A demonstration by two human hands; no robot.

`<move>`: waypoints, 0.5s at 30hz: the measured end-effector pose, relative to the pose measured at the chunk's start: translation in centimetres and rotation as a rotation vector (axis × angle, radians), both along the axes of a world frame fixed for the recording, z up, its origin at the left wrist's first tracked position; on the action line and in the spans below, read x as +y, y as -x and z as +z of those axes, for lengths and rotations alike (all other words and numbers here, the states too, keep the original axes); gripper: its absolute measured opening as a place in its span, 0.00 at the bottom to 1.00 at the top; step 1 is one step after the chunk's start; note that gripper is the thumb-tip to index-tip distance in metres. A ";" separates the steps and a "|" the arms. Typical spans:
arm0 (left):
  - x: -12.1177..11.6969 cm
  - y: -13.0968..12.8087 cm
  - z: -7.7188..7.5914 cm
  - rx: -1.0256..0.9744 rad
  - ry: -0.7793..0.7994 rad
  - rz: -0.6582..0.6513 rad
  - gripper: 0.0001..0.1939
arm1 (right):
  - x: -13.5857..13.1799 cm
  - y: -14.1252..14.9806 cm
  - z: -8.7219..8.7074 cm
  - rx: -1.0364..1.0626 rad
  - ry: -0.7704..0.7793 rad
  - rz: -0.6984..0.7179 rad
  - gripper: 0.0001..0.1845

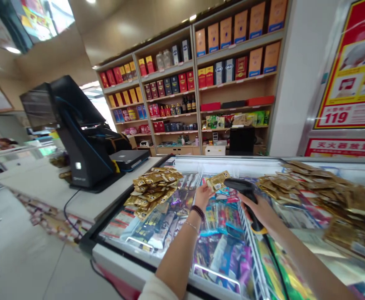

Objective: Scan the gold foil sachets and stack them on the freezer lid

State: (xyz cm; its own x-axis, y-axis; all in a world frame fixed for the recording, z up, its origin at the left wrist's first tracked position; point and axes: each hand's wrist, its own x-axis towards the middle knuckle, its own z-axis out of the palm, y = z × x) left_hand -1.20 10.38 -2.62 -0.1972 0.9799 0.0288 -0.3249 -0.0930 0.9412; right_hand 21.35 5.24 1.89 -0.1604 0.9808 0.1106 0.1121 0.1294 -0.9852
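My left hand, with a beaded bracelet at the wrist, pinches a small gold packet by its lower left edge. A black barcode scanner sits in my right hand, fingers wrapped round its handle. Its head points left at the packet, only a short way from it. The scanner's cable hangs down toward the front. Both hands are above the glass top of a chest freezer. One heap of gold packets lies on the glass to the left, and a larger spread of gold packets covers the right.
Wrapped ice creams show through the freezer glass. At left, a counter bears a black point-of-sale terminal and a flat dark box. Shelves of boxes and bottles stand behind. A red and yellow sign hangs at right.
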 end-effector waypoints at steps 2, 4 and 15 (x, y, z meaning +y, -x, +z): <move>-0.1 0.3 -0.4 -0.035 -0.022 0.000 0.14 | 0.0 0.8 0.1 -0.066 -0.014 0.040 0.29; 0.0 0.4 -0.7 -0.047 -0.020 0.005 0.15 | -0.2 1.0 -0.1 -0.142 -0.030 0.068 0.28; -0.5 0.1 0.1 0.005 0.035 0.038 0.12 | -1.1 0.0 -1.6 -0.079 -0.042 -0.017 0.30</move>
